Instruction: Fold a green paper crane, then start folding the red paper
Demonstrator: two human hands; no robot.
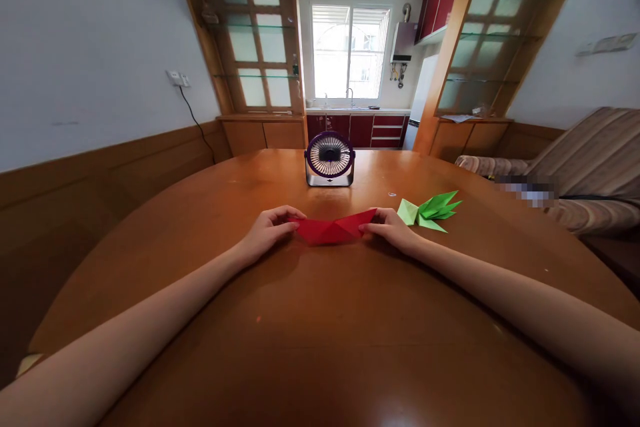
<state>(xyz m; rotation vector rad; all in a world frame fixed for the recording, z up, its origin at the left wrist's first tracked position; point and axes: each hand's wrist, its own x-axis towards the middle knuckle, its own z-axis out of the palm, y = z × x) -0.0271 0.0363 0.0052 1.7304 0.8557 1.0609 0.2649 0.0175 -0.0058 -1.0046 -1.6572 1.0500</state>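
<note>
- A person's left hand point(267, 230) and right hand point(390, 227) each pinch one end of a folded red paper point(333, 228), fingers closed narrowly on it, low over a round wooden table point(320, 333).
- The red paper sits mid-table, in front of a small desk fan point(329, 159).
- A finished green paper figure point(430, 211) lies just beside the right hand.
- Risk, as a judgement: pulling the ends apart too hard could tear the thin paper or spoil its creases; a sideways sweep of the right hand could knock the green figure.
- Bare tabletop lies open near the person; the table edges are well away.
</note>
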